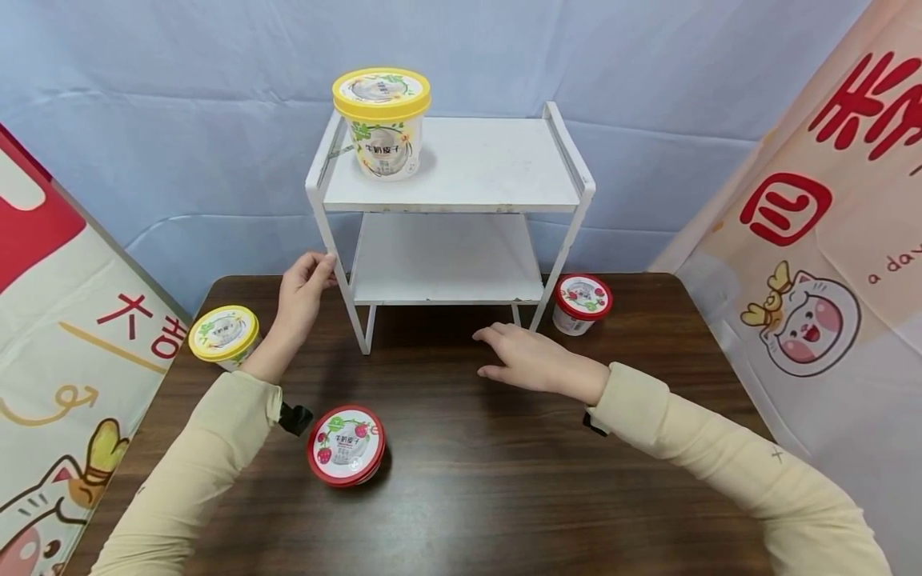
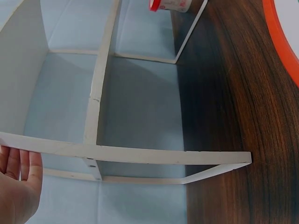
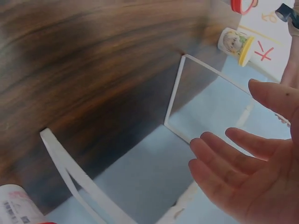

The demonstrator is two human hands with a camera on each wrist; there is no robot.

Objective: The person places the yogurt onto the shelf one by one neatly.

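Observation:
A white two-tier rack [image 1: 450, 208] stands at the back of the dark wooden table. My left hand [image 1: 302, 292] grips its left front leg at about mid height; in the left wrist view, the fingers [image 2: 24, 167] pass behind the white bar. My right hand [image 1: 533, 358] hovers in front of the rack's right side, fingers loosely extended, holding nothing. In the right wrist view its palm and spread fingers show clear of the frame. A paper tub with a yellow lid [image 1: 382, 124] stands upright on the left of the top tier.
Another yellow-lidded tub [image 1: 223, 334] stands left of my left forearm. A red-lidded tub [image 1: 346, 446] is on the front-left table, and a second red-lidded tub [image 1: 582, 301] stands beside the rack's right leg. Pale blue cloth [image 1: 634, 96] hangs behind; printed panels flank both sides.

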